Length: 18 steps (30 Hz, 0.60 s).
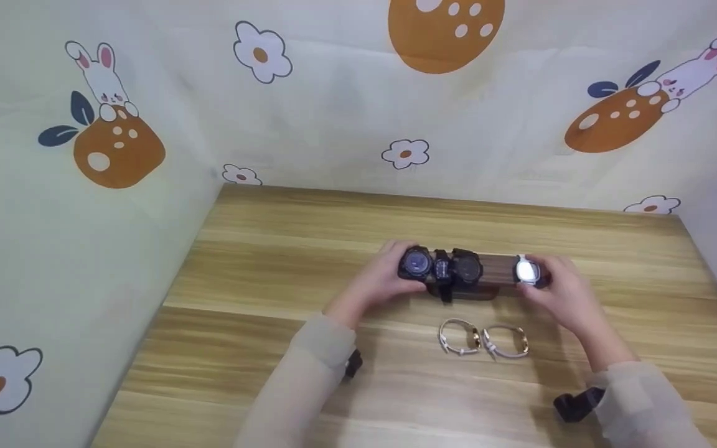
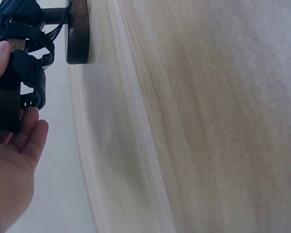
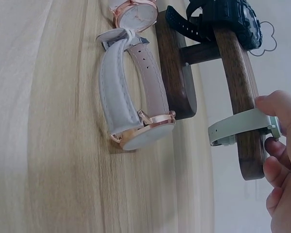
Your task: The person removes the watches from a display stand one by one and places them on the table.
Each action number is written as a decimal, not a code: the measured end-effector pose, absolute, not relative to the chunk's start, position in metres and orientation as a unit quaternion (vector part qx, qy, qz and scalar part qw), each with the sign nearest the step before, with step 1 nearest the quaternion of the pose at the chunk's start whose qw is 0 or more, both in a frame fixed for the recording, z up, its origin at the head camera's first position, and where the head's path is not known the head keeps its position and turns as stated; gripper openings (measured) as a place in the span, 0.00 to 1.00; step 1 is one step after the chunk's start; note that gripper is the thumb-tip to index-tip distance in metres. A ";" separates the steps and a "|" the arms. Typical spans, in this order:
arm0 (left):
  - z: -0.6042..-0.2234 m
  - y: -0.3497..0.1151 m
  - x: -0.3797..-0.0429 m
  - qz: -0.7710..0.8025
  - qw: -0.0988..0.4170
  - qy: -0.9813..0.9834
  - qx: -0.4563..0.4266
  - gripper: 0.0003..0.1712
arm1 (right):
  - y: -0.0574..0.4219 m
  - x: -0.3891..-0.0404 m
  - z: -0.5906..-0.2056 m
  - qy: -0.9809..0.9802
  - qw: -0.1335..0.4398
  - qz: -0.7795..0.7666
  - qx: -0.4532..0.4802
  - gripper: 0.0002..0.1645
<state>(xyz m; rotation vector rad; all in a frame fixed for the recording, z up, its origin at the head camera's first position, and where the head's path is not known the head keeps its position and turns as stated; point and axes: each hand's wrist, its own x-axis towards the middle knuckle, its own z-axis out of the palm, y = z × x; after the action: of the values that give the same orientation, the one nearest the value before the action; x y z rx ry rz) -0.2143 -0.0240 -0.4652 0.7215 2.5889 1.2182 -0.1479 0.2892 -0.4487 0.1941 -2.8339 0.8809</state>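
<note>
A dark wooden T-shaped watch stand (image 1: 498, 269) carries several watches along its bar. At the bar's left end my left hand (image 1: 386, 278) grips a black watch (image 1: 417, 262), thumb on the near side. Two more black watches, a narrow one (image 1: 442, 269) and a round one (image 1: 468, 267), sit beside it. My right hand (image 1: 562, 291) pinches a pale-strapped watch (image 3: 240, 127) looped around the right end; its face (image 1: 527, 271) shines with glare. In the right wrist view, the stand's wooden base (image 3: 178, 77) rests on the table.
Two light-strapped, rose-gold watches (image 1: 459, 336) (image 1: 506, 341) lie buckled on the wood-grain table (image 1: 240, 261), in front of the stand. Patterned cloth walls (image 1: 333, 112) enclose the table's back and sides. Black camera mounts (image 1: 576, 404) hang at the wrists.
</note>
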 end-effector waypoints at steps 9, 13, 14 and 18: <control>-0.465 -0.024 -0.215 0.413 0.097 0.873 0.242 0.47 | 0.294 -0.147 -0.447 -0.953 0.074 0.290 0.053 0.33; -0.465 -0.024 -0.215 0.414 0.099 0.872 0.241 0.47 | 0.297 -0.146 -0.446 -0.953 0.080 0.287 0.054 0.32; -0.464 -0.024 -0.215 0.414 0.100 0.872 0.241 0.47 | 0.297 -0.145 -0.446 -0.953 0.080 0.288 0.054 0.32; -0.464 -0.025 -0.215 0.409 0.100 0.874 0.242 0.47 | 0.300 -0.145 -0.447 -0.952 0.090 0.287 0.059 0.32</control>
<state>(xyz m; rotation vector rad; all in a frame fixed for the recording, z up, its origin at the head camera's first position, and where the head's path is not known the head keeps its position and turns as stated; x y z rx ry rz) -0.2152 -0.0246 -0.4637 0.7165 2.5847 1.2088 -0.1451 0.2997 -0.4472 0.1744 -2.8302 0.8529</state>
